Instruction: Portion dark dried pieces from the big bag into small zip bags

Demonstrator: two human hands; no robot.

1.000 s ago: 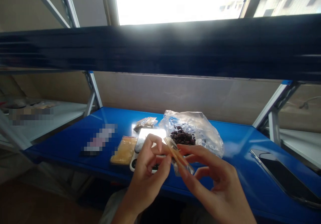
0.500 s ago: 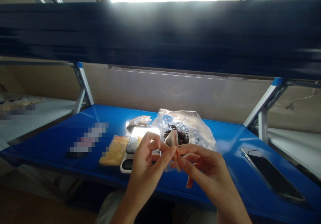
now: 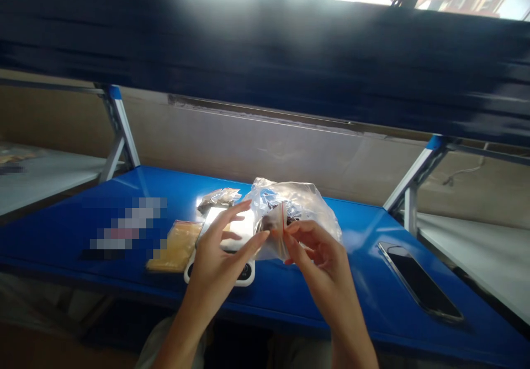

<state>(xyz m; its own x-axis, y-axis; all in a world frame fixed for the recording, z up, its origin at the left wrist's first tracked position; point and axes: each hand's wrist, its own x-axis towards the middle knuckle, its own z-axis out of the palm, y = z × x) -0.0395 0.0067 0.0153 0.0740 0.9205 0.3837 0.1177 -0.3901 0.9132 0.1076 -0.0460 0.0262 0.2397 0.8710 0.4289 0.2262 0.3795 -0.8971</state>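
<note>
A small clear zip-lock bag with a red line along its seal hangs upright between my hands, something dark inside it. My right hand pinches it at the sealing strip with thumb and index finger. The fingers of my left hand are spread, its thumb tip close to the bag's left side; whether it touches cannot be made out. Behind the bag lies a large clear plastic bag with dark dried pieces, partly covered. A white digital scale sits under and behind my left hand, which hides part of it.
Yellowish zip bags lie left of the scale, and a small filled bag behind it. A phone rests at the right of the blue table. A blurred-out item is at the left. A dark blue beam crosses above.
My left hand has let go of the zip-lock bag's edge and spread its fingers. The right hand keeps its pinch. The whole view has shifted and tilted slightly.
</note>
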